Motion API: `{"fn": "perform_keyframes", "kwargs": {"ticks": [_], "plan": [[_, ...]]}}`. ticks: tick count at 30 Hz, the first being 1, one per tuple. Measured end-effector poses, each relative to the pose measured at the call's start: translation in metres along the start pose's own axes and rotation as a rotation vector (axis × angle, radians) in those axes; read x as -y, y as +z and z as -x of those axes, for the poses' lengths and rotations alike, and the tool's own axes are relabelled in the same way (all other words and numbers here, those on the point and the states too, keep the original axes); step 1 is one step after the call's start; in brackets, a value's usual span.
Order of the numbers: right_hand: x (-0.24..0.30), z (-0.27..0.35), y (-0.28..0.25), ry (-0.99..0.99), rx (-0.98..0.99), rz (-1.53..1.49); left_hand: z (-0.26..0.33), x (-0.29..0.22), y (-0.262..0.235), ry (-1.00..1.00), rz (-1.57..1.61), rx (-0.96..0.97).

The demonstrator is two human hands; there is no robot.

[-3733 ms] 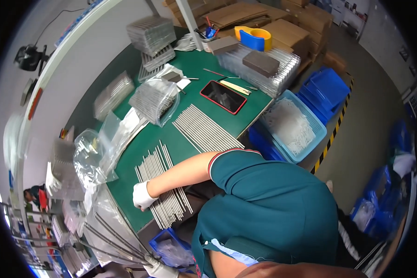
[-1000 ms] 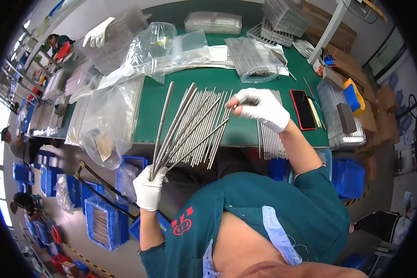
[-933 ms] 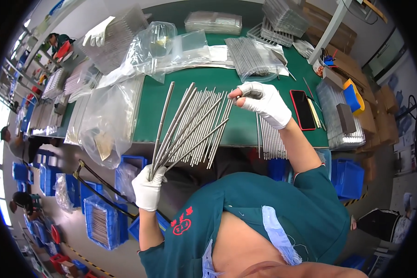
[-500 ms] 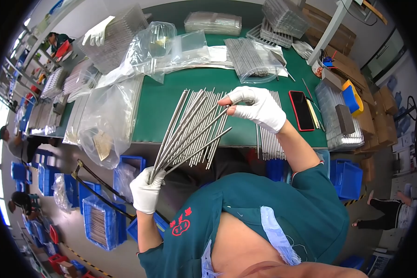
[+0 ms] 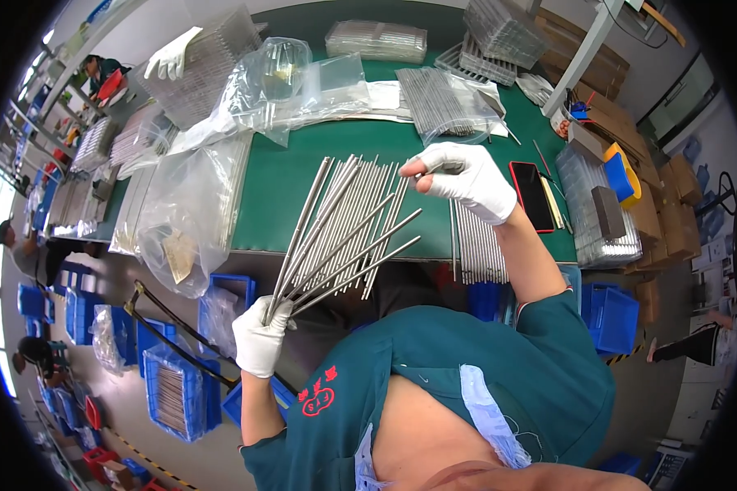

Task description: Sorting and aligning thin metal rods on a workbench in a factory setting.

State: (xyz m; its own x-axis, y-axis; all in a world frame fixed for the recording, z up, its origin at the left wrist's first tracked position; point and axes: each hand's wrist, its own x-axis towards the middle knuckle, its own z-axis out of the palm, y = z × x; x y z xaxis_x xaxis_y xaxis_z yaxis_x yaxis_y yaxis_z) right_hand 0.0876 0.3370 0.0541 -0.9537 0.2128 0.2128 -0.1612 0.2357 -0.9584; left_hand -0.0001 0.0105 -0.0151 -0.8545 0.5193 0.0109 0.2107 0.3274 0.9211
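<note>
Head view, right hand lifted off fanned metal rods, left hand grip unchanged

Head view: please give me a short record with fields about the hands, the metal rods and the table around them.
left hand: white glove, grips the lower ends of a fan of metal rods
right hand: white glove, fingers pinched at the upper rod ends
table: green mat
right of the fan: flat row of rods, black phone with red edge
left of the fan: clear plastic bag
far side: bagged rods
floor: blue bins
</note>
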Motion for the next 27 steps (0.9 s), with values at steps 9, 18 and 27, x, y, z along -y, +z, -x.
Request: {"fn": "perform_keyframes", "kwargs": {"ticks": [9, 18, 27], "plan": [[0.0, -0.004, 0.011, -0.066, 0.152, 0.053, 0.0, 0.003, 0.007, -0.036, 0.056, 0.07], [0.007, -0.013, 0.007, -0.006, 0.007, 0.037, 0.003, 0.004, 0.004, -0.104, 0.154, 0.214], [0.007, -0.018, 0.009, 0.013, 0.137, 0.001, 0.004, 0.005, 0.002, -0.117, 0.164, 0.279]]}}
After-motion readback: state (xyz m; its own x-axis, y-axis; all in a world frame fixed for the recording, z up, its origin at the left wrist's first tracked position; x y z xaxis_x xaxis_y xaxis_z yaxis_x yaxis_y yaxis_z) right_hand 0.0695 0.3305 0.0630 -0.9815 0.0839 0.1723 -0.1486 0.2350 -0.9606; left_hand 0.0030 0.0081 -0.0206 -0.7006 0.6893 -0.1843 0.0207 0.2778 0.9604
